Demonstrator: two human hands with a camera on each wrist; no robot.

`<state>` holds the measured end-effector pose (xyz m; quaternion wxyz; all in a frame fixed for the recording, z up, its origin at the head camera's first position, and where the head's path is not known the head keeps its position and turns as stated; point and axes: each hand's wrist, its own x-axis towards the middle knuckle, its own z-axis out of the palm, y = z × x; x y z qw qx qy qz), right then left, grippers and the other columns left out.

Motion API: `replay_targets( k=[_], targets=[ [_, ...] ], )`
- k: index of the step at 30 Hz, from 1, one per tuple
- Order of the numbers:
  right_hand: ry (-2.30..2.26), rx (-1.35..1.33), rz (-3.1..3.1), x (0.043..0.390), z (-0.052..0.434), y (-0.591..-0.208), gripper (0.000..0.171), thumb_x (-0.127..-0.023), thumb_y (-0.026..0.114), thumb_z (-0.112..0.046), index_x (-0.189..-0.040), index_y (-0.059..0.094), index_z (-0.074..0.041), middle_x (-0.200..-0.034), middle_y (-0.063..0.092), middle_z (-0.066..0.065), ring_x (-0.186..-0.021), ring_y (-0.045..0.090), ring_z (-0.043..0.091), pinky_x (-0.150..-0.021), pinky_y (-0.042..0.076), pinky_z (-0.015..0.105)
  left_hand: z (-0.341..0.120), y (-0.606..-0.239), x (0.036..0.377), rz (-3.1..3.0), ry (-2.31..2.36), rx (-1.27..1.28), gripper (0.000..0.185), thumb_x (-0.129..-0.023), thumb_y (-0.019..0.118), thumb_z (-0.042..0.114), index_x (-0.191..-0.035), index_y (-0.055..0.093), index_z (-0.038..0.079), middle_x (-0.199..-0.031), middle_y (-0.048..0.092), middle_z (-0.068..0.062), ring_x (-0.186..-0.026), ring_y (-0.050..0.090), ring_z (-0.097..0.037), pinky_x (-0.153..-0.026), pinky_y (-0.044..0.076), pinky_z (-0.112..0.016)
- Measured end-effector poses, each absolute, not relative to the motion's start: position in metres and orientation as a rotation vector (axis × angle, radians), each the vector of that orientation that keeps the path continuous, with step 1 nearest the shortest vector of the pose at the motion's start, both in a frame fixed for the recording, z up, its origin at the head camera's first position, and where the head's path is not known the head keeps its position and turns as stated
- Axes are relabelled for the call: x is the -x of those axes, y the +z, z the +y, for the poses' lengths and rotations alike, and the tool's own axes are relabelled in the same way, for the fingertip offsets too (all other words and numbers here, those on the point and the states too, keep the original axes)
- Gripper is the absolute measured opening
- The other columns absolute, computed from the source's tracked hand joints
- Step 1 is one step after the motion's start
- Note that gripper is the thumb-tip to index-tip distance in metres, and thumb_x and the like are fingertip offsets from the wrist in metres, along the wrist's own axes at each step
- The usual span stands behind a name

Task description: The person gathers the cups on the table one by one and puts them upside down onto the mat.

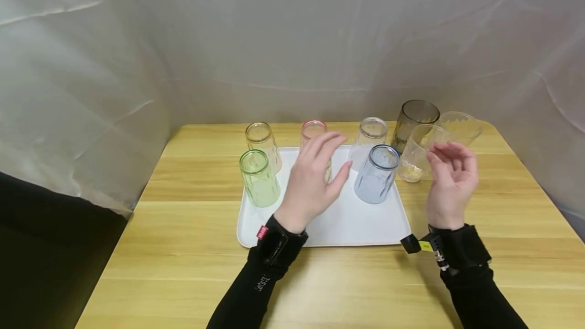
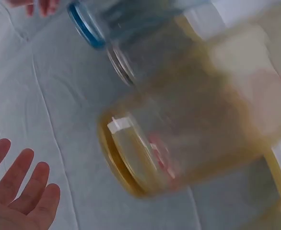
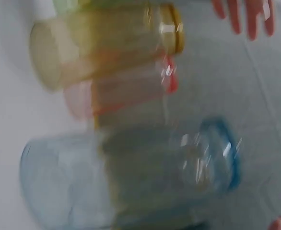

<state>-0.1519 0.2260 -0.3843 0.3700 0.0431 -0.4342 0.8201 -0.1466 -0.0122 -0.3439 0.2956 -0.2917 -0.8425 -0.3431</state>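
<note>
Hovering over the tray [image 1: 256, 227], your left hand [image 1: 311, 182] kept fingers spread before the pink cup [image 1: 313, 131]; your right hand [image 1: 450, 182] hung loosely open beside the clear cup [image 1: 413, 159].

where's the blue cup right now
In the head view the blue cup stands upside down on the right part of the white tray, between the left hand and right hand.

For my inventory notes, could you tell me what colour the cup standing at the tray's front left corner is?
The cup is pale translucent green, best seen in the head view.
</note>
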Motion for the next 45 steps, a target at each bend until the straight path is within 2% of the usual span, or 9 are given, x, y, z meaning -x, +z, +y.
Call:
replay_targets(
  k=[7, 12, 15, 19, 24, 30, 38, 45],
  targets=[
    [1.971, 0.197, -1.313, 0.167, 0.257, -0.407, 0.046, -0.083, 0.047, 0.021, -0.120, 0.050, -0.006, -0.113, 0.054, 0.008, -0.111, 0.051, 0.020, -0.102, 0.044, 0.026, 0.017, -0.342, 0.143, -2.340, -0.759, 0.878, 0.043, -0.095, 0.066, 0.023, -0.135, 0.059, 0.011, -0.141, 0.058, -0.009, -0.131, 0.055, -0.024, -0.115, 0.044, -0.034],
    [1.993, 0.284, -1.532, 0.175, 0.265, -0.417, 0.062, -0.081, 0.055, 0.018, -0.134, 0.043, -0.011, -0.124, 0.046, -0.001, -0.120, 0.043, 0.013, -0.121, 0.033, 0.031, 0.031, -0.344, 0.143, -2.376, -0.695, 0.928, 0.044, -0.094, 0.068, 0.022, -0.135, 0.058, 0.013, -0.141, 0.058, -0.007, -0.132, 0.055, -0.024, -0.116, 0.043, -0.034],
    [1.978, 0.315, -1.683, 0.179, 0.268, -0.423, 0.073, -0.080, 0.063, 0.015, -0.141, 0.036, -0.014, -0.127, 0.040, -0.005, -0.124, 0.038, 0.010, -0.126, 0.027, 0.033, 0.038, -0.346, 0.142, -2.402, -0.671, 0.945, 0.045, -0.094, 0.068, 0.024, -0.137, 0.057, 0.014, -0.142, 0.058, -0.006, -0.133, 0.054, -0.023, -0.115, 0.044, -0.034],
    [1.956, 0.348, -1.801, 0.184, 0.271, -0.430, 0.082, -0.080, 0.073, 0.008, -0.146, 0.030, -0.016, -0.128, 0.036, -0.008, -0.125, 0.034, 0.009, -0.126, 0.024, 0.031, 0.045, -0.349, 0.141, -2.443, -0.580, 0.964, 0.043, -0.097, 0.064, 0.027, -0.138, 0.057, 0.016, -0.142, 0.058, -0.004, -0.134, 0.053, -0.021, -0.115, 0.044, -0.031],
    [1.906, 0.366, -1.889, 0.191, 0.274, -0.435, 0.084, -0.080, 0.079, 0.000, -0.146, 0.030, -0.017, -0.130, 0.036, -0.007, -0.126, 0.033, 0.010, -0.126, 0.023, 0.030, 0.052, -0.351, 0.139, -2.451, -0.505, 0.978, 0.041, -0.096, 0.064, 0.027, -0.135, 0.060, 0.018, -0.139, 0.059, 0.000, -0.134, 0.053, -0.017, -0.117, 0.041, -0.029],
    [1.809, 0.382, -1.959, 0.198, 0.273, -0.438, 0.081, -0.079, 0.083, -0.008, -0.144, 0.036, -0.019, -0.124, 0.040, -0.009, -0.119, 0.037, 0.007, -0.110, 0.033, 0.030, 0.057, -0.355, 0.138, -2.444, -0.484, 1.001, 0.039, -0.096, 0.064, 0.026, -0.134, 0.061, 0.018, -0.136, 0.060, 0.002, -0.133, 0.053, -0.015, -0.115, 0.043, -0.029],
    [1.744, 0.403, -2.049, 0.198, 0.277, -0.440, 0.076, -0.083, 0.081, -0.017, -0.144, 0.036, -0.022, -0.119, 0.038, -0.014, -0.110, 0.038, 0.004, -0.100, 0.031, 0.024, 0.057, -0.356, 0.137, -2.435, -0.499, 1.011, 0.039, -0.095, 0.066, 0.027, -0.133, 0.062, 0.019, -0.135, 0.061, 0.002, -0.132, 0.054, -0.014, -0.115, 0.043, -0.029],
    [1.786, 0.325, -2.139, 0.187, 0.289, -0.440, 0.074, -0.086, 0.078, -0.011, -0.146, 0.036, -0.021, -0.121, 0.041, -0.014, -0.117, 0.040, 0.005, -0.111, 0.032, 0.029, 0.055, -0.358, 0.137, -2.439, -0.505, 1.005, 0.038, -0.095, 0.064, 0.027, -0.132, 0.062, 0.019, -0.136, 0.060, 0.002, -0.131, 0.054, -0.015, -0.114, 0.043, -0.027]
  ],
)
